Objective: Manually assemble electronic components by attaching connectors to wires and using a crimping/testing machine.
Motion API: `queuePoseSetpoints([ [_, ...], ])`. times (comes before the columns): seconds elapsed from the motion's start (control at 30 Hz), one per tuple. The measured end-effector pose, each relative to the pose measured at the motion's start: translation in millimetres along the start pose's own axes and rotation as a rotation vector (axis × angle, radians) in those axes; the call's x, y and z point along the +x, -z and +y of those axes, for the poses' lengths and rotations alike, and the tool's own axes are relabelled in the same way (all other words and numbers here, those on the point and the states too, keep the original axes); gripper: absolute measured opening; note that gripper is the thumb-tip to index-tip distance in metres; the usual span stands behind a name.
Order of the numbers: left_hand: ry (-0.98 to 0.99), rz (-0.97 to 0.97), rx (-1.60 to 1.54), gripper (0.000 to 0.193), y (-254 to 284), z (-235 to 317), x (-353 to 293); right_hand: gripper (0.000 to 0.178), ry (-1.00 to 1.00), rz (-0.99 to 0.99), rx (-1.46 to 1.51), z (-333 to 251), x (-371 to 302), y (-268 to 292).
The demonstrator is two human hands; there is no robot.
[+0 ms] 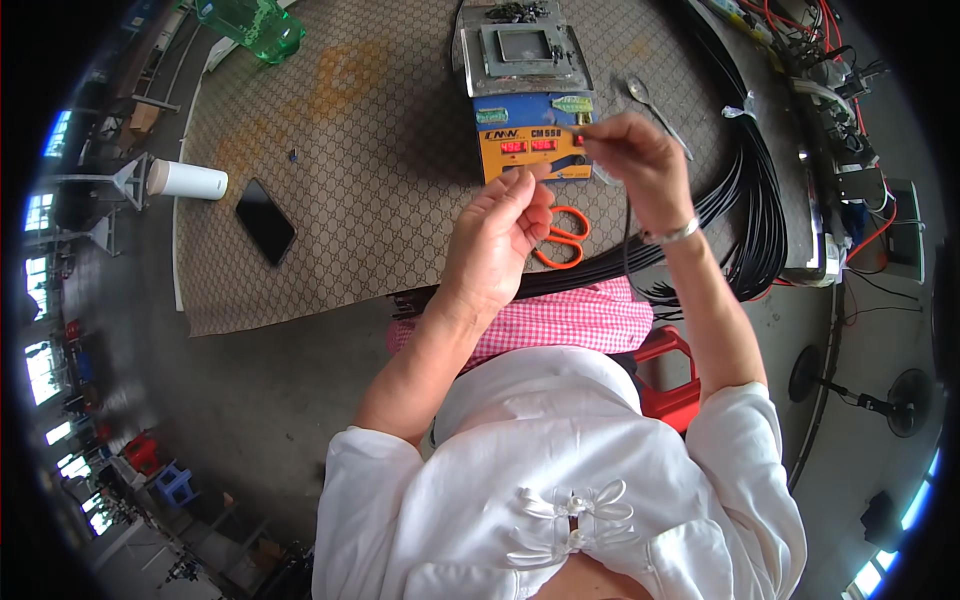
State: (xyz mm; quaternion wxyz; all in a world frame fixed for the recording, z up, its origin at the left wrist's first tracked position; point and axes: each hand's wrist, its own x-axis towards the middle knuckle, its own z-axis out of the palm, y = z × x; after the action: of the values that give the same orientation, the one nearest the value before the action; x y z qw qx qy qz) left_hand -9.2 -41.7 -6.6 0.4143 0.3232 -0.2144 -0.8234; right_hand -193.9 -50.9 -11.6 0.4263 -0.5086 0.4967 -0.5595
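My left hand [493,240] is raised over the table's near edge with thumb and fingers pinched together. Whatever it may hold is too small to make out. To its upper right, my right hand [645,165] pinches a thin black cable [628,235], which hangs down below the palm; a short end pokes out at the fingertips. Behind both hands stands a solder pot [535,165], an orange and blue box with red digits and a metal tray [480,75] on top. Orange-handled scissors [562,250] lie just right of my left hand, their blades hidden.
A thick bundle of black cables [765,220] curves along the table's right side and front edge. A spoon [660,115] lies beside it. At left are a phone [265,222], a white cup [188,181] and a green bottle [255,28]. A red stool [665,375] stands below.
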Motion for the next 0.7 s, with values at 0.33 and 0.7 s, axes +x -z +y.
queuePoseSetpoints([
  [0.33, 0.109, 0.009, -0.028, 0.020, 25, -24, -4, 0.007, 0.488, 0.052, -0.977, 19, 113, 17],
  [0.7, 0.134, 0.055, -0.056, 0.021, 39, -23, 2, 0.006, 0.448, -0.036, -1.144, 30, 134, 9],
])
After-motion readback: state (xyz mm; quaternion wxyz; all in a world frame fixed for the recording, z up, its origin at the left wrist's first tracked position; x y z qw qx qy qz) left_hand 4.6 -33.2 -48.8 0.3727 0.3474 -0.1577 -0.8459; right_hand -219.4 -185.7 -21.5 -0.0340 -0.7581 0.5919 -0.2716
